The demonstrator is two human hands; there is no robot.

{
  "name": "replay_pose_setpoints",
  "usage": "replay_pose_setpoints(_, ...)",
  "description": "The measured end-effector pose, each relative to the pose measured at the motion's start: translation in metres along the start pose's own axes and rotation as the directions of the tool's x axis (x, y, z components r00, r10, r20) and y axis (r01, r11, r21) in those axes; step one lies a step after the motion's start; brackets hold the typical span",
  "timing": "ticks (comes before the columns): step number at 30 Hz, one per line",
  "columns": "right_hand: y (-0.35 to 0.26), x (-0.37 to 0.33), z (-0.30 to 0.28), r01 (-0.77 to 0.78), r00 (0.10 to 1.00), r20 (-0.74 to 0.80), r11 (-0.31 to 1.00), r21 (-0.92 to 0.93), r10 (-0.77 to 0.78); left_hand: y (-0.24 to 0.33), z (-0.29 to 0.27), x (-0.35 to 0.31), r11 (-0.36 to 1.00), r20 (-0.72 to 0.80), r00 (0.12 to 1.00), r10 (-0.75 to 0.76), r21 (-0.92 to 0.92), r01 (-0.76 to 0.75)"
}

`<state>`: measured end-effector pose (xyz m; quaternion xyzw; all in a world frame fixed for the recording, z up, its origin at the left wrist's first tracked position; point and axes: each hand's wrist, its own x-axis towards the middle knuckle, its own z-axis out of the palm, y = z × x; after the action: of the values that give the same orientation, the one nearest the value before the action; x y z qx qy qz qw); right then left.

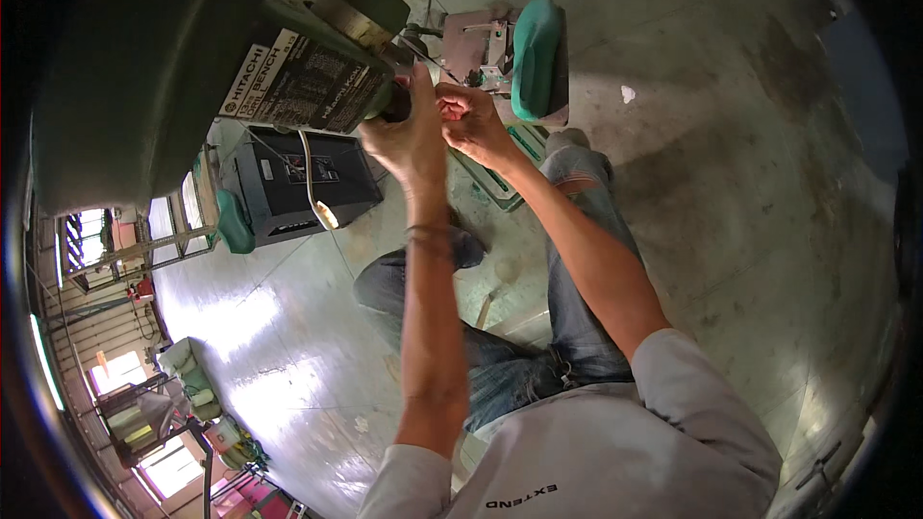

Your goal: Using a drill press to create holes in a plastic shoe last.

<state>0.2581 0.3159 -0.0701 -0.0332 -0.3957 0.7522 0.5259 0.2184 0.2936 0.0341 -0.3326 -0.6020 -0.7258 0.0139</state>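
A green bench drill press (327, 86) fills the upper left, with a printed plate on its side. Against the lower right end of its head, my left hand (411, 146) is closed around a dark part whose shape the fingers hide. Just to the right, my right hand (469, 123) has its fingers curled into a pinch close to the left hand. Whatever lies inside that pinch cannot be made out. Behind both hands is the machine's green slotted base (500, 183), partly covered by my right forearm.
A brown board (471, 38) with a metal fixture and a green padded piece (536, 58) stands beyond my hands. A black box-shaped unit (303, 183) is at the left, with a lit lamp (325, 215) before it. Shelving (144, 250) lines the far left.
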Motion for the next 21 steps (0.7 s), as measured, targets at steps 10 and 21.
replay_pose_setpoints(10, -0.002, -0.002, 0.001, -0.109, 0.988, -0.144, 0.916, -0.385, 0.057, -0.027, -0.007, 0.018, 0.972, 0.240, 0.944, -0.228, 0.113, 0.206)
replay_pose_setpoints(21, -0.014, -0.002, 0.005, -0.051, 0.995, -0.102, 0.834, -0.549, -0.007, -0.027, -0.032, 0.042, 0.928, 0.704, 0.688, -0.176, -0.114, 0.354)
